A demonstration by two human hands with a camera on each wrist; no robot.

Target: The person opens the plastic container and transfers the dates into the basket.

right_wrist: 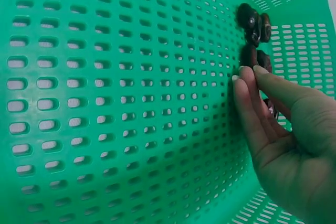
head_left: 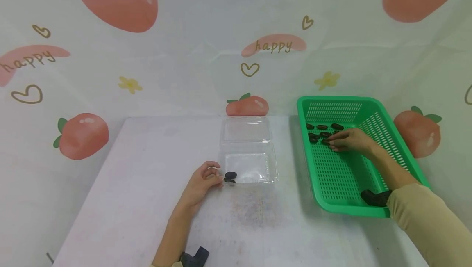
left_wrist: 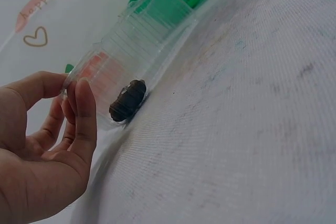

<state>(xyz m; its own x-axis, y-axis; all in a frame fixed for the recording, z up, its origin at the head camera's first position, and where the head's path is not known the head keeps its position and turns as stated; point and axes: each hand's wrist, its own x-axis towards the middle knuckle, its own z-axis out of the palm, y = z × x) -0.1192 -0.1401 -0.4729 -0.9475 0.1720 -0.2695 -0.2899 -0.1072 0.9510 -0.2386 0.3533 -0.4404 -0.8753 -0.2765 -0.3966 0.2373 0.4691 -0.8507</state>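
My left hand (head_left: 200, 183) pinches the left rim of a clear plastic clamshell box (head_left: 252, 164), whose lid (head_left: 246, 129) lies open toward the wall. Inside the box, at its near left corner, lie two dark oval dates (head_left: 230, 175), which overlap in the left wrist view (left_wrist: 128, 100). Over on the right, my right hand (head_left: 352, 140) reaches down into a green basket (head_left: 318, 189). Its thumb and fingertips pinch a dark brown date (right_wrist: 249, 56), partly hidden by the fingers. Several more dates (head_left: 322, 127) lie around it at the basket's far left.
The white table (head_left: 158, 148) carries the box in the middle and the basket at the right. Raised slotted walls surround the basket floor. Behind stands a white printed backdrop (head_left: 191, 53). A dark strap piece (head_left: 375, 198) sits at the right wrist.
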